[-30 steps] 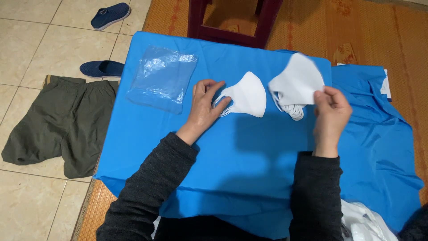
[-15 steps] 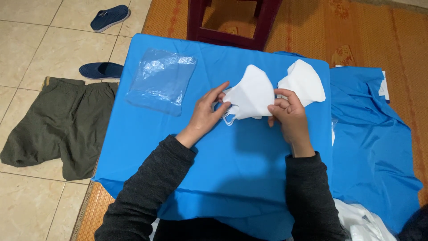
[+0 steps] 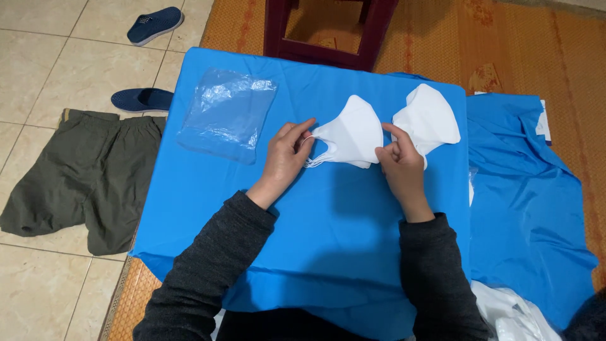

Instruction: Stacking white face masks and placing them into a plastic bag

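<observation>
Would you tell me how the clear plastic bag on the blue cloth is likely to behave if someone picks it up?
The clear plastic bag looks thin and crinkled, so it would probably sag limply. It appears flat and empty, so it is likely very light. Its glossy film may slide easily on the blue cloth.

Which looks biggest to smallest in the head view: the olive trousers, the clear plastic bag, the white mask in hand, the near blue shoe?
1. Olive trousers, largest by far.
2. Clear plastic bag.
3. White mask, pinched between left hand and right hand.
4. Near blue shoe, partly hidden by the blue cloth, so unsure against the mask.
</observation>
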